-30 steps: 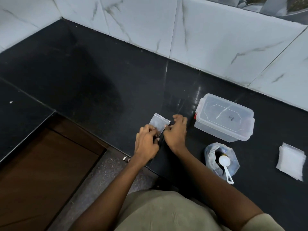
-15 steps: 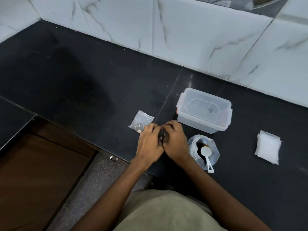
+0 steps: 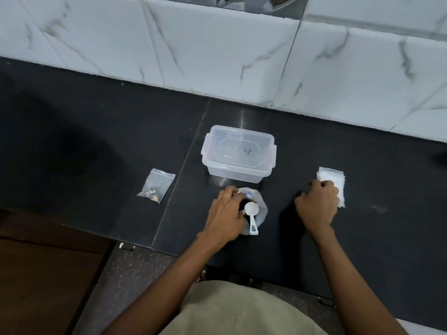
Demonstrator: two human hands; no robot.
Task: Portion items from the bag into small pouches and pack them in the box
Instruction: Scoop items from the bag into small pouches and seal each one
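My left hand (image 3: 227, 213) has come across to the bag (image 3: 260, 210), fingers curled onto its rolled rim, steadying it; whether they truly pinch the plastic I cannot tell. The white scoop (image 3: 251, 210) lies in the bag's mouth just beside my knuckles, handle pointing toward me. My right hand (image 3: 318, 201) has gone out to the stack of empty pouches (image 3: 335, 176), fingers bent down onto its near edge, picking at one. A moment ago both hands were together sealing a pouch; that filled pouch (image 3: 157, 184) now lies alone on the counter (image 3: 72, 153), well left of the bag. So one portion is done but not packed: the box (image 3: 238, 154), beyond the bag, has its lid on. I judge the next portion is starting.
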